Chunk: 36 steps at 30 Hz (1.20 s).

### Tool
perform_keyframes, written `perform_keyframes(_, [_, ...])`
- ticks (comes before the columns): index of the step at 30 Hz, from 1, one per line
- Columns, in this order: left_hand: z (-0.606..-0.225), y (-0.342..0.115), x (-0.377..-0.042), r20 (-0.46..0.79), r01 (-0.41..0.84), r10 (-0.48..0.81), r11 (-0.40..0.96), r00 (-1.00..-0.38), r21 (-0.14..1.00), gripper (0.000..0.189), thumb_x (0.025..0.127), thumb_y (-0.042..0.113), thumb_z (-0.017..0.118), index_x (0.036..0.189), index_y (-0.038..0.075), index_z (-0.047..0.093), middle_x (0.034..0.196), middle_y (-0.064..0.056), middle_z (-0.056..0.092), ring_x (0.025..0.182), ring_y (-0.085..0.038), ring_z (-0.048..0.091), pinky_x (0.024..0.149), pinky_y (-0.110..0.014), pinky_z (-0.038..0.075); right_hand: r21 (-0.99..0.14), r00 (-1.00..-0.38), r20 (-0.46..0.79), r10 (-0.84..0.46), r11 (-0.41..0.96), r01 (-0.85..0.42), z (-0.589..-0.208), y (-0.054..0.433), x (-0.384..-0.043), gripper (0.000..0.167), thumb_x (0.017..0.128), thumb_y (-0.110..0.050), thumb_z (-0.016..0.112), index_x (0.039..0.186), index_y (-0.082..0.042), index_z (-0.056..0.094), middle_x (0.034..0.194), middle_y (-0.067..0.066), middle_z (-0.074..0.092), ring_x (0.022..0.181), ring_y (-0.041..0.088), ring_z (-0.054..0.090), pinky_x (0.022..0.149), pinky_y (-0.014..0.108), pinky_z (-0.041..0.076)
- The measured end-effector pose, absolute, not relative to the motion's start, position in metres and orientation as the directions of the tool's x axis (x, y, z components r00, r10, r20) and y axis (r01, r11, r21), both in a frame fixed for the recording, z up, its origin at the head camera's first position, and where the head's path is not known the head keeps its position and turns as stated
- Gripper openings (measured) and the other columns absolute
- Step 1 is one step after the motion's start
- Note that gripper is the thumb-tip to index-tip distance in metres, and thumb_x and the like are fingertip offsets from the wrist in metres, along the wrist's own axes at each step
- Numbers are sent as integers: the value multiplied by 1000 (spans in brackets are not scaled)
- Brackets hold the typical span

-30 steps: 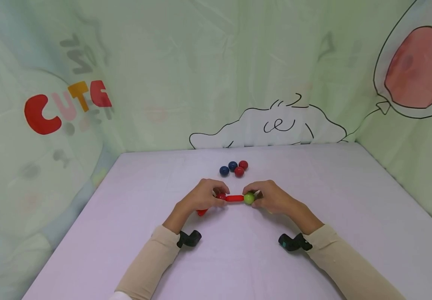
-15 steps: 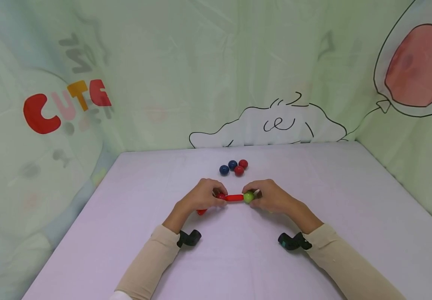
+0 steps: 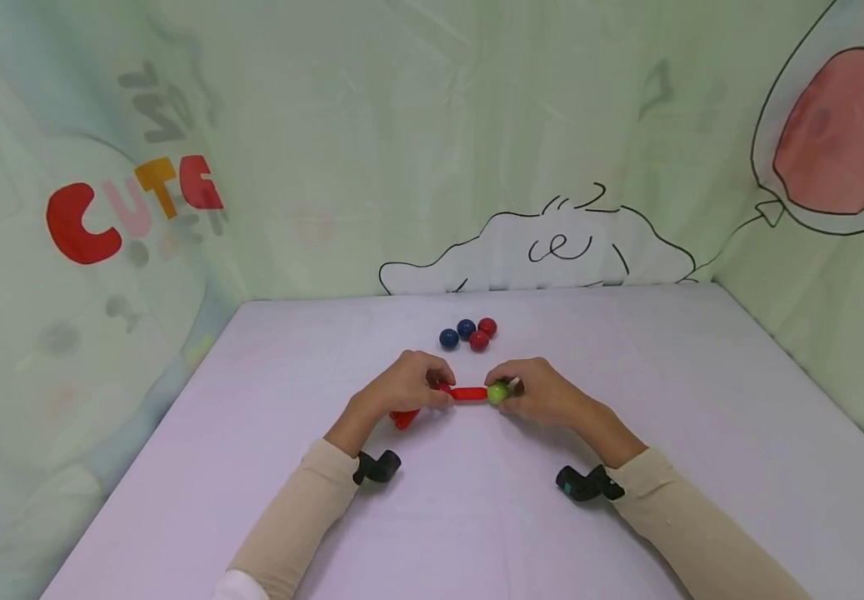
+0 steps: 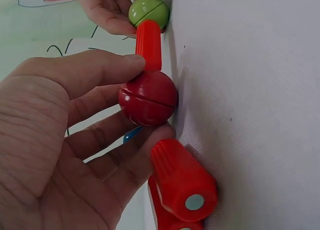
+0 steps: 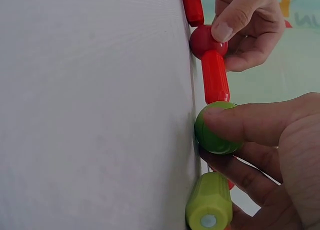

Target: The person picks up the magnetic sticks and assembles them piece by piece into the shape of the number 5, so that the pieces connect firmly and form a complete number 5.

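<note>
My left hand (image 3: 411, 382) holds a glossy red ball (image 4: 148, 98) between thumb and fingers. A ribbed red stick (image 3: 470, 393) joins that ball to a green ball (image 3: 497, 392), in one line low over the table. My right hand (image 3: 544, 393) pinches the green ball, its thumb across it in the right wrist view. Close by my left fingers lie more red sticks (image 4: 185, 187), one with a pale round inset in its end. Beside my right fingers, a yellow-green stick (image 5: 210, 202) shows a similar inset; the hand hides part of what lies beyond.
Beyond the hands, two blue balls (image 3: 449, 338) and two red balls (image 3: 479, 340) sit in a cluster on the pale tablecloth (image 3: 469, 517). A printed curtain (image 3: 327, 167) hangs along the table's back and sides.
My left hand has shifted very slightly away from me, and more of the red sticks below it shows. My right hand stays on the green ball.
</note>
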<state>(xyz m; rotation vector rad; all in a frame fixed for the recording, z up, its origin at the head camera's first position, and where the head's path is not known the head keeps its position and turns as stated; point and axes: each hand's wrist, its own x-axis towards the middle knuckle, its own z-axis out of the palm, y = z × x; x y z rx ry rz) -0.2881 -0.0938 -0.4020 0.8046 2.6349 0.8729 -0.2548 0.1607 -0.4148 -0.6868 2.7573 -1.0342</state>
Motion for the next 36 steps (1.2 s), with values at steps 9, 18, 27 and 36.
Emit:
perform_keyframes(9, [-391,-90,-297,-83,438,581,692,-809,574,14,95,19,72,108,14,74,92,5,69,89,-15,64,80,-27,55,-645,-892,48,-450,668,-371,-412,162,-257,33,86,-4,78,117,-14,72,111,2,68,102,24,59,90,42,56])
perform_keyframes(18, [-385,-90,-306,-80,462,589,704,-804,539,16,96,22,70,109,13,74,93,3,68,87,-16,64,70,-24,56,-647,-890,51,-454,663,-376,-414,161,-258,33,86,-4,78,116,-15,72,111,2,68,103,23,59,92,43,55])
perform_keyframes(27, [-375,-97,-301,-141,419,534,778,-834,468,20,94,19,69,113,11,71,100,-1,66,87,-18,63,68,-25,56,-644,-895,42,-445,672,-365,-415,160,-258,34,86,-4,79,117,-15,72,112,2,68,103,23,59,92,42,56])
perform_keyframes(36, [-365,-112,-282,-218,362,437,879,-873,312,14,90,24,73,101,16,70,89,-1,62,85,-20,59,66,-32,53,-653,-895,47,-444,664,-364,-418,161,-257,34,85,-1,78,116,-15,72,110,2,68,100,24,61,89,40,57])
